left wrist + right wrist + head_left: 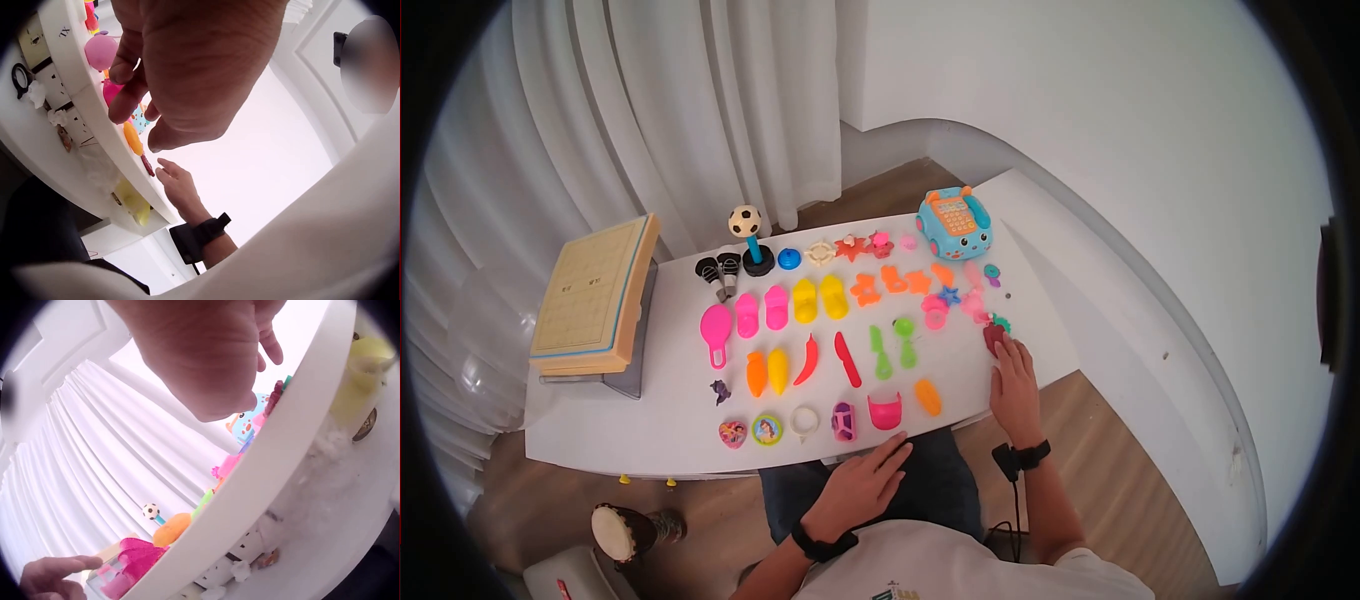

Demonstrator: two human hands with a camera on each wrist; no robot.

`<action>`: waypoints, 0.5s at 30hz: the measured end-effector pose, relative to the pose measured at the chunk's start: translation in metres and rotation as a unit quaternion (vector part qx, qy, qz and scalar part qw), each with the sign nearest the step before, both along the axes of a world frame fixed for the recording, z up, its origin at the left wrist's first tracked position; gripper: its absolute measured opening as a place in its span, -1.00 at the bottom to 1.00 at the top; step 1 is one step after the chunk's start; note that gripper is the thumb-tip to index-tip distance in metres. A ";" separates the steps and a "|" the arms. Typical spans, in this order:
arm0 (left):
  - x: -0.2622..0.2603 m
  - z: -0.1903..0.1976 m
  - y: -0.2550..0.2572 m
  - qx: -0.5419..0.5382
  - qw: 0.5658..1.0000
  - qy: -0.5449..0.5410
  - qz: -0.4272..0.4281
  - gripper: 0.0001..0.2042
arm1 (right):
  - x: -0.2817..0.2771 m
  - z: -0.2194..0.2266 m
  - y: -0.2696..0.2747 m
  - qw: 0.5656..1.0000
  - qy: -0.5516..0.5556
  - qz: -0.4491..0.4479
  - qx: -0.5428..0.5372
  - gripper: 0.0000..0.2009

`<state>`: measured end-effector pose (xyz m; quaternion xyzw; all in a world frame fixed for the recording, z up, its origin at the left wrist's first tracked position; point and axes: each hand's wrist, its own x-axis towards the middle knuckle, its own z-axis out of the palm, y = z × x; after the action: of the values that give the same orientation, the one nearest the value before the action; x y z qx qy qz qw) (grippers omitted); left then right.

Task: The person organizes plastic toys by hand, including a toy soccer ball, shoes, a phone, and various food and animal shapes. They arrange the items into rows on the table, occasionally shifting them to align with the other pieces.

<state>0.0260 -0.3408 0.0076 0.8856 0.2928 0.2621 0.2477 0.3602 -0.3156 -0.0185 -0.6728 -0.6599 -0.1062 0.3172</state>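
Observation:
My right hand [1015,390] is at the right end of the white table, fingers fairly straight, with the fingertips right by a dark red toy piece [994,338]. That piece [273,399] also shows below the hand [206,356] in the right wrist view. At the front edge, my left hand [865,485] has its fingers loosely extended and holds nothing. Nearest to it lie a bright pink scoop-like toy [886,412] and a purple-pink toy [844,421]. An orange oval toy [927,397] sits between the two hands.
Rows of colourful toys cover the table [670,430], among them yellow slippers [833,297] and a red knife [847,360]. A blue toy phone [955,222] stands at the back right, a soccer-ball stand [745,222] at the back. A board box [595,295] occupies the left end.

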 end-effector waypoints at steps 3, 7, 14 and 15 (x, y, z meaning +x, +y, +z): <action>0.010 0.007 0.003 -0.010 0.999 0.031 -0.018 -0.43 | 0.001 -0.008 -0.002 0.999 -0.026 -0.001 -0.042 -0.58; 0.036 0.014 0.008 -0.012 0.996 0.075 -0.049 -0.27 | -0.023 -0.006 -0.021 0.998 0.010 0.029 -0.063 -0.63; 0.073 0.005 0.013 0.056 0.984 0.167 0.006 -0.16 | -0.062 0.009 -0.054 0.993 0.051 0.066 -0.080 -0.66; 0.076 0.000 0.014 0.056 0.983 0.176 0.016 -0.15 | -0.064 0.010 -0.054 0.992 0.057 0.075 -0.083 -0.67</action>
<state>0.1018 -0.3272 0.0078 0.9253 0.3312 0.1224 0.1385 0.2965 -0.3697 -0.0084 -0.6506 -0.6955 0.0117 0.3047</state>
